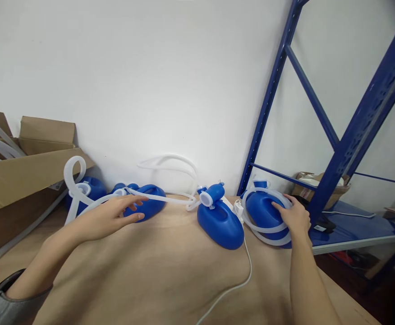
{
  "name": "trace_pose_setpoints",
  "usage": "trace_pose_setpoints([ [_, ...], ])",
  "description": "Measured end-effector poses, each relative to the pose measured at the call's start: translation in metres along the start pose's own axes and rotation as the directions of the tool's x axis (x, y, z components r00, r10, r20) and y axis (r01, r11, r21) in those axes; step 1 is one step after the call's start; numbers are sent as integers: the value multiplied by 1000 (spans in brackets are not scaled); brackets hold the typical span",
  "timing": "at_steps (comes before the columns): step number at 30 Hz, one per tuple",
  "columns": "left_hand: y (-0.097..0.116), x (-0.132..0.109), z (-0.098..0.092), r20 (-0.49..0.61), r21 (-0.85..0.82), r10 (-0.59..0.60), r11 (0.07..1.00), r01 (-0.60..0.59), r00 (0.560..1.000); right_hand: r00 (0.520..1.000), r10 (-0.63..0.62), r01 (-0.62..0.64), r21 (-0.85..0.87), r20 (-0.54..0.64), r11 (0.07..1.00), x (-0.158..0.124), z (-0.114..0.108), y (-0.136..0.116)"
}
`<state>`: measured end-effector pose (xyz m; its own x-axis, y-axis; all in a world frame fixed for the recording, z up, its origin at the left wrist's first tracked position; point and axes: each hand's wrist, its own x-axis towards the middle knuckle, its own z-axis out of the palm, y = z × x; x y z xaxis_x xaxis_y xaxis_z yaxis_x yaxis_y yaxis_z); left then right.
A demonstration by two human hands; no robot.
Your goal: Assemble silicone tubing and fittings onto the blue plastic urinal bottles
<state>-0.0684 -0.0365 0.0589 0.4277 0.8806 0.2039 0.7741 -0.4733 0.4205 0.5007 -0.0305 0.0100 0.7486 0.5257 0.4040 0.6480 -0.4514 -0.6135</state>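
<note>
My right hand grips the right side of a blue plastic urinal bottle, thumb on its top and fingers behind it. A pale, translucent hose lies coiled round that bottle and passes under the hand. My left hand is empty, fingers apart, in front of another blue bottle and partly covering it. Between my hands stands a third blue bottle, with a blue funnel-shaped piece on top and a hose running left from near it.
An open cardboard box with hoses inside stands at left, beside another blue bottle. A white cable crosses the brown table from a plug. On the right, a blue metal rack borders the table; a wall stands behind.
</note>
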Motion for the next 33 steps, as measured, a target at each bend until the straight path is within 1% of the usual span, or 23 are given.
trace_pose_setpoints([
  [4, -7, 0, 2, 43, 12, -42, 999, 41, 998, 993, 71, -69, -21, 91, 997, 5, 3, 12],
  [7, -14, 0, 5, 96, -2, -56, 998, 57, 994, 977, 109, -102, -46, 185, 994, 16, 7, 19],
  [10, -16, -1, 6, 162, 2, -95, 995, 96, 982, 963, 74, -72, -18, 261, 997, 27, 9, 22],
  [12, -15, -2, 5, 195, 13, -124, 992, 124, 973, 972, 20, -16, -22, 236, 1000, 30, 4, 18],
  [14, -14, -3, 4, 218, 20, -144, 990, 143, 965, 988, -69, 77, -50, 138, 996, 27, -6, 8],
  [15, -14, -3, 3, 231, 24, -152, 988, 151, 961, 988, -132, 136, -49, 81, 989, 24, -12, 0],
  [16, -13, -3, 3, 244, 28, -159, 987, 157, 957, 978, -206, 207, -18, 37, 978, 20, -17, -10],
  [17, -13, -3, 2, 255, 31, -163, 987, 160, 953, 958, -286, 285, 48, 15, 957, 14, -22, -21],
  [19, -14, -3, 2, 265, 30, -165, 986, 163, 950, 902, -430, 406, 254, 43, 878, -2, -25, -47],
  [20, -15, -3, 2, 266, 29, -170, 985, 168, 949, 867, -490, 431, 361, 89, 827, -11, -22, -60],
  [21, -15, -3, 2, 269, 31, -177, 984, 175, 947, 813, -558, 443, 447, 165, 777, -21, -16, -73],
  [22, -15, -3, 2, 278, 36, -185, 983, 183, 943, 769, -602, 448, 493, 213, 746, -32, -7, -86],
  [24, -15, -4, 1, 303, 55, -199, 980, 192, 932, 723, -641, 485, 470, 258, 737, -55, 17, -106],
  [25, -14, -4, 1, 316, 66, -203, 979, 192, 927, 713, -633, 486, 437, 303, 757, -65, 30, -114],
  [26, -13, -5, 0, 322, 72, -202, 979, 189, 925, 715, -605, 465, 408, 350, 786, -75, 43, -120],
  [28, -12, -5, -2, 317, 67, -191, 982, 179, 929, 669, -592, 444, 398, 450, 803, -88, 63, -126],
  [30, -11, -6, -3, 301, 46, -173, 985, 167, 938, 633, -595, 444, 398, 495, 803, -95, 73, -129],
  [31, -11, -7, -3, 294, 37, -166, 986, 162, 941, 624, -599, 451, 394, 502, 800, -97, 73, -130],
  [33, -10, -7, -3, 279, 31, -158, 987, 156, 947, 607, -607, 481, 371, 513, 794, -98, 64, -133],
])
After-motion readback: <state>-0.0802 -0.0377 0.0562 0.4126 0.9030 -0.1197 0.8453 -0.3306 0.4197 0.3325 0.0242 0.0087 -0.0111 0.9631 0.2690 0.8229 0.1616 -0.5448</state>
